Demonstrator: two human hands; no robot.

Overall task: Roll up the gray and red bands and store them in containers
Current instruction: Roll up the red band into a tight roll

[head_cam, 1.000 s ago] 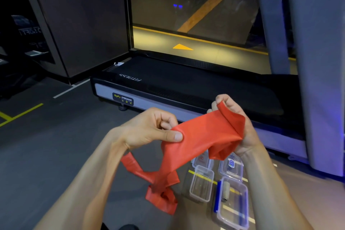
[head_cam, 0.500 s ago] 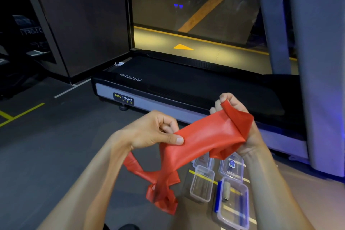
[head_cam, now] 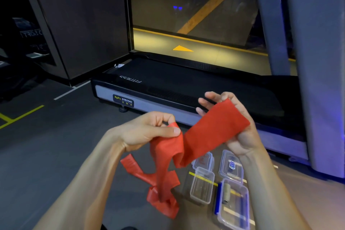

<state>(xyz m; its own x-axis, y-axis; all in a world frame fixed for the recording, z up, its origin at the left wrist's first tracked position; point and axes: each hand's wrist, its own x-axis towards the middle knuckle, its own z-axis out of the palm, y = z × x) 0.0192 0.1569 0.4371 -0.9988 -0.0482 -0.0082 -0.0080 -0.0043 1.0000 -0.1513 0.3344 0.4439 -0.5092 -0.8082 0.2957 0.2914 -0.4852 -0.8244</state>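
From my remote seat the biggest thing I see is the treadmill (head_cam: 186,84), its dark belt running across the view beyond the hands, with a gray floor (head_cam: 46,145) in front of it. Next in size is the red band (head_cam: 211,132), held up in the air between both hands: its flat upper stretch runs on a slant from lower left to upper right, the high end lying across the right palm, and near the left hand it folds over and drops almost straight down, so the rest hangs with its long axis vertical and ends in a crumpled heap on the floor, one loose tail pointing out to the left. My left hand (head_cam: 149,130) sits palm down with the forearm rising from the lower left; its thumb and curled fingers pinch the band's edge at the fold. My right hand (head_cam: 237,127) is turned palm toward me, thumb pressed along the band's lower edge while the fingers behind it stand spread and mostly straight, the band's end draped over them. On the floor below the right wrist lie four clear containers (head_cam: 202,185), close together in two rows. The nearest right one, with blue clips, holds a small gray roll (head_cam: 226,193) standing on end by its left wall.
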